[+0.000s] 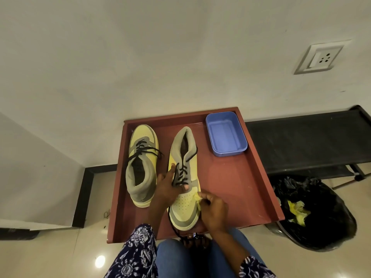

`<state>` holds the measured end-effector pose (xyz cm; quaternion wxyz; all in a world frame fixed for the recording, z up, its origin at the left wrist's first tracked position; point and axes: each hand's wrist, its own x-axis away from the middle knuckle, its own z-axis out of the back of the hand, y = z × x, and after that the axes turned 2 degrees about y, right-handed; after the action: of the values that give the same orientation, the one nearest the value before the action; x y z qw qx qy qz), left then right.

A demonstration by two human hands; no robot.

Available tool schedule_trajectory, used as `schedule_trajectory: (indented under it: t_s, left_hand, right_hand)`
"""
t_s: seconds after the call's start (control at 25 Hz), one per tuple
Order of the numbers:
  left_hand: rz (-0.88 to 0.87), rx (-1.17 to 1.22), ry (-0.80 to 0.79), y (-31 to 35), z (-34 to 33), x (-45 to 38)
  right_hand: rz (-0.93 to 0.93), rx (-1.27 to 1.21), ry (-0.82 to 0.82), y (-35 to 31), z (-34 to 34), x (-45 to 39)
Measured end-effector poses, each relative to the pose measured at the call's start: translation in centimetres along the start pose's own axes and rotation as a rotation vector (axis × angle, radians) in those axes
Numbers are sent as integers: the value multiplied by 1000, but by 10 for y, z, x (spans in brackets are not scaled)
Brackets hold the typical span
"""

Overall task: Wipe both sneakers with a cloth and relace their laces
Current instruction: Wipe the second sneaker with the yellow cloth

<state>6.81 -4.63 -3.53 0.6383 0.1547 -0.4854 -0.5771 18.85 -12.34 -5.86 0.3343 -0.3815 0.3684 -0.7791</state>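
We see a reddish-brown tray (241, 183) serving as the worktop, with two yellow-and-grey sneakers standing on it. The left sneaker (143, 165) points its toe to the far side and carries black laces across its tongue. The right sneaker (183, 177) stands just beside it with its toe to the near side, and its black lace (180, 173) is threaded through the eyelets, with one end trailing off the near edge of the tray. Our left hand (167, 186) grips the right sneaker across its midsection, thumb on the lace area. Our right hand (212, 210) pinches a small yellow cloth (197, 197) and holds it against the right side of the toe box. A blue plastic tub (226, 134) sits at the far right corner of the tray. A black-lined bin (321, 213) holding yellow scraps stands on the floor to the right.
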Motion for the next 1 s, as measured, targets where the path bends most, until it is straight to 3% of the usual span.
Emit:
schedule_trajectory:
  t_s: [0.32, 0.68, 1.0]
  left_hand:
    - [-17, -8, 7, -3, -1, -3]
    - [-22, -16, 17, -3, -1, -3]
    - [-19, -27, 20, -2, -2, -3]
  right_hand:
    - [65, -29, 37, -47, -6, -72]
    - [454, 157, 35, -30, -7, -38]
    - [408, 132, 30, -13, -2, -22]
